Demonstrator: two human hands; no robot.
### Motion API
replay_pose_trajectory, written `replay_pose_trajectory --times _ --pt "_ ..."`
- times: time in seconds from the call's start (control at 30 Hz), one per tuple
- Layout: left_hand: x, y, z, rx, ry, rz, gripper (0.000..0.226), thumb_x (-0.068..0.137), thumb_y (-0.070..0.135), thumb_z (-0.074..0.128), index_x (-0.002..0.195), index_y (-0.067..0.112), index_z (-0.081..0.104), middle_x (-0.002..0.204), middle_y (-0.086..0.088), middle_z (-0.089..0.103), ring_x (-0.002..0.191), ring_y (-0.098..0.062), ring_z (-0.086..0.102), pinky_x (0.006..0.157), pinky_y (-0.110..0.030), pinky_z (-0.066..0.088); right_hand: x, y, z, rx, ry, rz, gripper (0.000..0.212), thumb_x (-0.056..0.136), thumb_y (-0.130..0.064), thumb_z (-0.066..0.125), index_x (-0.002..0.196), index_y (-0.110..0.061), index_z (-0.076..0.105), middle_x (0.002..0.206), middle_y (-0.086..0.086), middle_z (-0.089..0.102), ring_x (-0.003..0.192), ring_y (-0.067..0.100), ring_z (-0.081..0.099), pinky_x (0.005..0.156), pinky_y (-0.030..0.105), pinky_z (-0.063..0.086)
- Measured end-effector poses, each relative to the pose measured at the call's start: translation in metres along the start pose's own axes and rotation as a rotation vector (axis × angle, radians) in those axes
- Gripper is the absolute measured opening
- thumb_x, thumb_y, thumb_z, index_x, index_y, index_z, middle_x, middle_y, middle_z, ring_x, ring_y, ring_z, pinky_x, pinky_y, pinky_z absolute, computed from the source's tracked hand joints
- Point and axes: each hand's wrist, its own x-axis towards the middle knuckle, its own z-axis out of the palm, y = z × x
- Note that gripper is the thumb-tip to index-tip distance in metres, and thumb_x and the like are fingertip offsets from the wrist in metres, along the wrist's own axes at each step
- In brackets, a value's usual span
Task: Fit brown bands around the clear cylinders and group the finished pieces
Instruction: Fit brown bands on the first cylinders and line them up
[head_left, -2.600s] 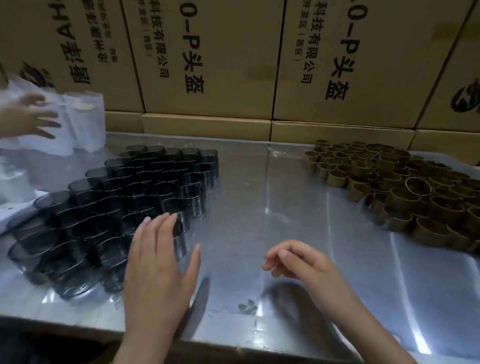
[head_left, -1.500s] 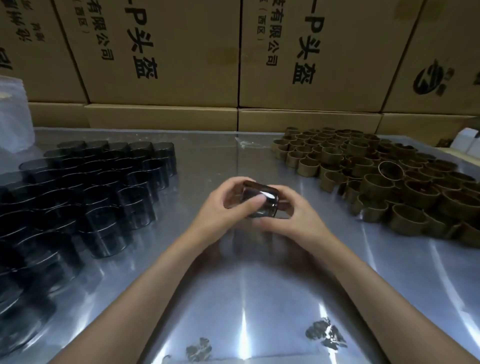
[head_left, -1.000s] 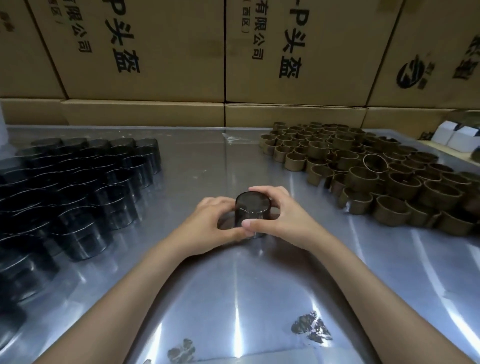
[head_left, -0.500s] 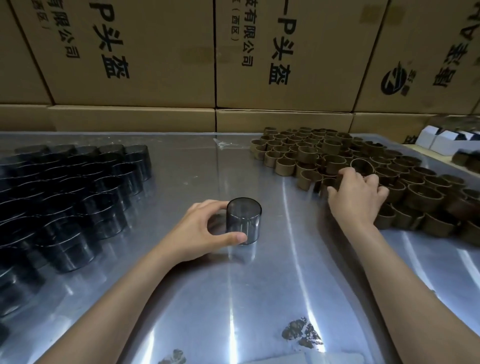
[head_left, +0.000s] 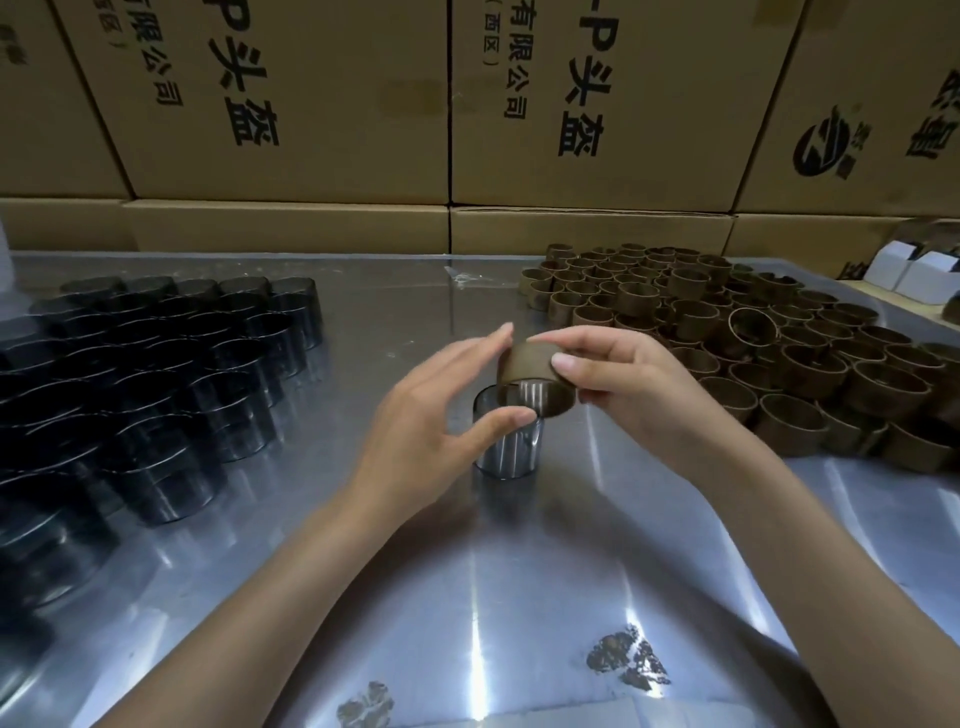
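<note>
pinching a brown band (head_left: 531, 370) between thumb and fingers, the right hand (head_left: 631, 387) held it tilted just above a clear cylinder (head_left: 506, 447) that stood upright on the metal table (head_left: 467, 597). the band's lower edge overlapped the cylinder's top rim on the right side, but whether the two touched could not be told. the left hand (head_left: 434, 415) was beside the cylinder with its fingers spread and nearly straight; its thumb lay across the cylinder's upper front, and its fingertips reached up by the band's left edge, gripping nothing. a packed group of dark clear cylinders (head_left: 156, 364) stood to the left, well apart. a heap of loose brown bands (head_left: 753, 338) lay to the right. printed cardboard boxes (head_left: 311, 104) lined the back edge of the table.
</note>
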Motion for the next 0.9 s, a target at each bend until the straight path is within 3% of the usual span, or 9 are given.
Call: replay_pose_trajectory --times 0.1,0.17,0.27,0.37,0.47,0.6,0.67,0.8,0.9 --pt "0.001 0.005 -0.001 -0.022 0.059 0.01 0.049 0.083 0.041 0.067 0.124 0.016 0.061 0.112 0.009 0.066 0.103 -0.003 0.06 0.092 -0.014 0.043 0.002 0.005 0.002 0.128 -0.039 0.02 0.03 0.08 -0.021 0.063 0.108 -0.013 0.069 0.103 0.014 0.068 0.097 0.029 0.055 0.087 0.043 0.034" --pt "0.002 0.008 0.0 -0.163 0.107 -0.134 0.035 0.079 0.043 0.068 0.11 0.028 0.065 0.101 0.02 0.069 0.096 0.003 0.063 0.087 -0.012 0.045 0.001 0.007 0.007 0.137 -0.005 -0.007 0.033 0.08 -0.028 0.059 0.11 -0.02 0.068 0.105 0.005 0.068 0.099 0.028 0.057 0.089 0.04 0.039" --pt "0.003 0.01 0.003 -0.449 0.151 -0.389 0.027 0.071 0.044 0.067 0.096 0.034 0.066 0.089 0.021 0.073 0.091 0.002 0.067 0.082 -0.012 0.049 0.001 0.01 0.019 -0.123 0.089 -0.134 0.031 0.088 -0.029 0.062 0.119 -0.027 0.061 0.109 -0.005 0.066 0.108 0.016 0.059 0.092 0.027 0.047" --pt "0.0 0.009 0.007 -0.471 0.108 -0.466 0.032 0.068 0.05 0.066 0.092 0.029 0.067 0.092 0.011 0.073 0.095 -0.004 0.067 0.089 -0.023 0.05 0.001 0.021 0.033 -0.291 0.242 -0.19 0.024 0.099 -0.022 0.049 0.119 -0.026 0.06 0.097 -0.012 0.061 0.105 0.023 0.053 0.092 0.03 0.044" --pt "-0.003 0.009 0.011 -0.492 0.035 -0.497 0.038 0.069 0.052 0.062 0.093 0.023 0.066 0.096 0.012 0.07 0.104 -0.008 0.063 0.096 -0.029 0.045 0.003 0.032 0.041 -0.336 0.344 -0.193 0.027 0.102 -0.024 0.04 0.113 -0.026 0.065 0.093 -0.021 0.061 0.103 0.015 0.051 0.09 0.023 0.037" --pt "-0.003 0.006 0.016 -0.577 -0.042 -0.528 0.031 0.079 0.039 0.059 0.097 0.014 0.059 0.08 0.018 0.064 0.078 0.012 0.059 0.072 -0.005 0.042 0.005 0.039 0.047 -0.378 0.353 -0.215 0.027 0.103 -0.028 0.036 0.098 -0.038 0.061 0.098 -0.027 0.063 0.105 -0.006 0.047 0.09 0.009 0.027" --pt "-0.005 0.001 0.018 -0.578 -0.074 -0.538 0.024 0.088 0.028 0.058 0.104 0.011 0.056 0.092 0.012 0.063 0.083 0.013 0.058 0.074 -0.005 0.042 0.007 0.043 0.049 -0.376 0.351 -0.212 0.029 0.102 -0.028 0.036 0.09 -0.043 0.057 0.095 -0.029 0.061 0.104 -0.008 0.046 0.094 0.014 0.028" --pt "-0.008 -0.003 0.019 -0.598 -0.176 -0.555 0.041 0.095 0.027 0.048 0.132 0.011 0.045 0.128 0.002 0.057 0.12 -0.001 0.052 0.1 -0.017 0.042 0.007 0.051 0.052 -0.211 0.299 -0.12 0.024 0.103 -0.029 0.037 0.095 -0.033 0.06 0.094 -0.014 0.064 0.101 0.004 0.057 0.091 0.029 0.044" --pt "-0.008 0.0 0.02 -0.582 -0.207 -0.506 0.03 0.097 0.03 0.04 0.125 0.024 0.049 0.118 0.016 0.057 0.103 0.019 0.053 0.085 -0.002 0.038 0.006 0.054 0.05 -0.197 0.276 -0.013 0.031 0.1 -0.049 0.034 0.118 -0.032 0.053 0.107 -0.019 0.062 0.109 0.003 0.056 0.101 0.034 0.043"
